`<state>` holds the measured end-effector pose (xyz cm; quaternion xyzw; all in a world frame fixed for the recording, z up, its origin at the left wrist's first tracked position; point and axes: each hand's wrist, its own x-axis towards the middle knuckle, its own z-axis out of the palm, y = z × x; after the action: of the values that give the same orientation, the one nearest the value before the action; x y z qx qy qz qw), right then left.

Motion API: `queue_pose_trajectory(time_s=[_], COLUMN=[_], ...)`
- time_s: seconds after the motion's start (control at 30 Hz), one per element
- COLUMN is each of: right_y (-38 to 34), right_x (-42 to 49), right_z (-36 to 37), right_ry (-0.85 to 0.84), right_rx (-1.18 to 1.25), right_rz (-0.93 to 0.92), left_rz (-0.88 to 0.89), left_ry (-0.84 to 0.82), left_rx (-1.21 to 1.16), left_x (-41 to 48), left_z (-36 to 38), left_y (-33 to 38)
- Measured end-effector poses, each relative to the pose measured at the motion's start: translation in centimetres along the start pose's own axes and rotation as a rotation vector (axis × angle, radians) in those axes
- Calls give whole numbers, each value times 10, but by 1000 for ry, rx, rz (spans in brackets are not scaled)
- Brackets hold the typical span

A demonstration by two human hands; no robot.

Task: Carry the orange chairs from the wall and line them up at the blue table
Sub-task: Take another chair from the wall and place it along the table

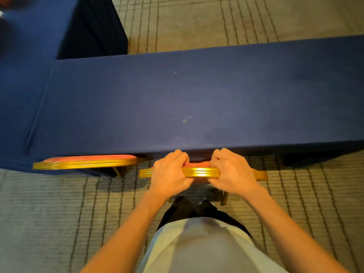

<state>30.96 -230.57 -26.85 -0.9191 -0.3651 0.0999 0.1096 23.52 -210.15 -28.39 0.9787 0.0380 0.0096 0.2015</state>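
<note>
While one orange-cushioned chair with a gold metal frame (84, 162) already sits tucked at the long blue-clothed table (197, 99), a second orange chair with the same gold frame (199, 172) stands just to its right, not quite level with it. The left hand (169, 175) and right hand (232, 172) each form a grip clamped over its top rail, fingers curled forward, thumbs behind. Judged: placement nearly finished; remaining chairs, if any, are out of view.
</note>
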Motion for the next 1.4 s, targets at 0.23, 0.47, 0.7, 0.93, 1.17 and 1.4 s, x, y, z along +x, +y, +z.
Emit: queue_pose_trajectory(time_s=[0.23,0.47,0.7,0.93,1.17,1.4], right_y=[-24,-55,-91,-90,-108,-145], right_x=[-55,-121,-166,-181,-213,-248], right_z=[33,74,106,112,125,123], right_ry=[-87,-185,-172,-54,98,390], right_rx=[52,81,139,219,435,916], right_rz=[35,116,182,261,266,612], left_rz=[-39,-17,-52,-81,-286,-789], left_ry=[-257,-404,-421,-243,-4,156], left_rx=[36,37,-17,-78,-424,-992], left_x=[-57,-127,-185,-198,-253,-291], left_z=[7,38,62,68,81,73], left_y=[14,15,6,14,26,72])
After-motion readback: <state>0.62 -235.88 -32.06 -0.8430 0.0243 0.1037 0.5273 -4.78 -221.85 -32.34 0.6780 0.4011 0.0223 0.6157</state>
